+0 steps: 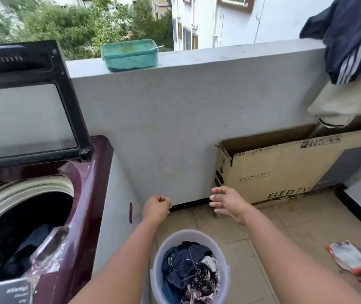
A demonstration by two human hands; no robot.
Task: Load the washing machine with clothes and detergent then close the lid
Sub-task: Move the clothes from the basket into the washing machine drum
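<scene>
Head view, left to right: we see the maroon top-loading washing machine [83, 194] at the left edge of the balcony floor, its glass lid [23, 110] raised upright and dark clothes [28, 244] already lying in the drum. On the parapet wall [175, 106] behind it sits a green plastic tub [129, 54]. Our left hand [156, 208] hangs in the air beside the machine, its grip clenched on nothing. Just below and between our forearms stands the white bucket [188, 238] on the tiled floor [285, 227], holding a heap of navy and patterned laundry [190, 270]. Our right hand [228, 202] hovers near the left one, grip released, fingers spread. Further right a flat cardboard TV box [280, 172] leans against the wall, a navy striped garment [348, 38] hangs over the parapet's right end, and a red-and-white packet [351, 257] lies on the floor near the right edge.
</scene>
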